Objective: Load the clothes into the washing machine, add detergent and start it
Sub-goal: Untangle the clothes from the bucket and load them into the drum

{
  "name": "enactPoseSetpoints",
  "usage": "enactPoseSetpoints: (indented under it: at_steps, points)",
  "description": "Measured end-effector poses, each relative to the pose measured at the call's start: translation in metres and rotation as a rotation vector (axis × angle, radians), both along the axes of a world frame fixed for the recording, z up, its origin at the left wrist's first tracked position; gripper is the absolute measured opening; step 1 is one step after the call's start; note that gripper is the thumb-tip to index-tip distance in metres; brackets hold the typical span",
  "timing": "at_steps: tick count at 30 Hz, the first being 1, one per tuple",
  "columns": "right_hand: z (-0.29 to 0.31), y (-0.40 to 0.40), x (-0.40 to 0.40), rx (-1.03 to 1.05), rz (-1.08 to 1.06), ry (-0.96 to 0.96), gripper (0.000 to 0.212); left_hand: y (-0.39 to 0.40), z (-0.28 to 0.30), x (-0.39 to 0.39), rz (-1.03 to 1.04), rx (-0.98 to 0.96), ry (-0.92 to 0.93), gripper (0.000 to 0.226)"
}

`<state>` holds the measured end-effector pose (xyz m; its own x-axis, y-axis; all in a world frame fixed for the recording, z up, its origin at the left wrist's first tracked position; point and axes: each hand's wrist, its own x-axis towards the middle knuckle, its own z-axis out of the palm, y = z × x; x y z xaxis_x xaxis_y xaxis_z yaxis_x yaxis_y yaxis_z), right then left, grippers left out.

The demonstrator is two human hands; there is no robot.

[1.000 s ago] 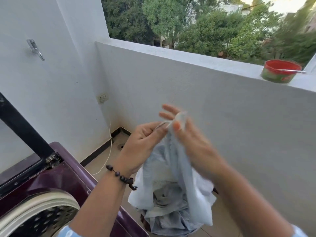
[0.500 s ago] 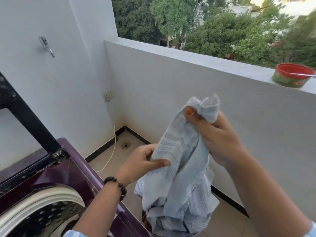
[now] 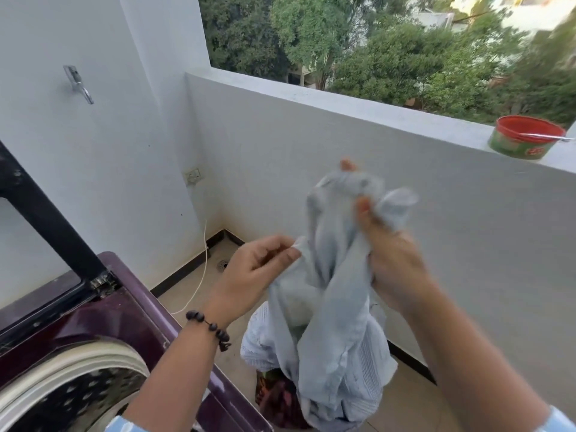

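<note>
A pale blue garment [image 3: 330, 307] hangs in front of me over the balcony floor. My right hand [image 3: 389, 257] grips its bunched top at chest height. To its left, my left hand [image 3: 258, 269], with a dark bead bracelet on the wrist, pinches an edge of the same cloth between thumb and fingers. At the lower left stands the purple top-loading washing machine [image 3: 131, 307] with its lid up; its perforated steel drum [image 3: 84, 397] is open. More clothes [image 3: 277, 397], dark and patterned, lie in a heap under the hanging garment.
A red-and-green tub [image 3: 526, 138] with a thin metal piece across its rim sits on the balcony ledge at the upper right. A wall socket [image 3: 194, 175] and a white cord [image 3: 199, 275] are in the corner, with a floor drain [image 3: 223, 264] below. A metal hook [image 3: 78, 84] sticks out of the left wall.
My right hand has regripped the garment's top, which is now more bunched. My left hand has moved down from the top and now pinches a lower edge at the left.
</note>
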<state>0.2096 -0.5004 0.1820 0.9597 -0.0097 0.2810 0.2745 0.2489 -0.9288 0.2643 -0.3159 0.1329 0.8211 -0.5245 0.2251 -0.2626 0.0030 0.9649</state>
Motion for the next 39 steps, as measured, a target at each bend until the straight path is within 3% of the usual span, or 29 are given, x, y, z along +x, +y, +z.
enactPoseSetpoints:
  at_steps: [2,5,8,10,12,18,22,24,28,30,33,36,39]
  points:
    - [-0.023,0.011,-0.001,-0.104,0.179,0.028,0.054,-0.012,0.021,-0.006,-0.071,0.023,-0.135,0.019]
    - [-0.038,0.016,-0.003,-0.213,0.219,0.064,0.074,-0.019,0.028,-0.008,-0.061,0.061,-0.209,0.02]
    - [-0.036,0.01,-0.001,-0.348,0.134,0.113,0.034,-0.016,0.02,-0.009,0.019,-0.052,-0.118,0.019]
    - [-0.034,0.006,0.002,-0.351,-0.017,0.127,0.014,-0.016,0.011,-0.011,0.072,-0.181,0.041,0.016]
    - [-0.028,0.006,0.004,-0.338,-0.135,0.116,0.015,-0.017,0.001,-0.017,0.067,-0.269,0.158,0.018]
    - [0.006,0.012,0.005,-0.294,-0.222,-0.031,0.01,-0.018,-0.046,-0.029,0.004,-0.164,0.178,0.018]
    - [0.041,0.001,0.0,-0.051,-0.24,-0.138,0.007,0.001,-0.087,-0.023,0.058,0.1,0.186,0.052]
    - [0.054,-0.003,-0.003,0.032,-0.223,-0.163,0.011,0.008,-0.106,-0.021,0.059,0.193,0.163,0.058]
    - [0.055,-0.008,-0.002,0.147,-0.283,-0.157,0.01,0.014,-0.088,-0.009,0.183,0.122,0.094,0.072]
    - [0.047,-0.008,0.0,0.123,-0.279,-0.116,0.008,0.016,-0.049,0.0,0.254,0.053,0.015,0.059]
    - [0.025,-0.002,0.002,-0.065,-0.139,-0.015,0.021,0.016,0.013,0.004,0.18,0.01,-0.144,0.027]
    - [0.002,0.021,0.001,-0.394,0.091,0.098,0.026,0.005,0.048,-0.002,0.098,0.007,-0.23,0.019]
    - [-0.006,0.032,0.003,-0.376,0.11,0.091,0.019,0.001,0.047,-0.004,0.113,-0.028,-0.239,0.015]
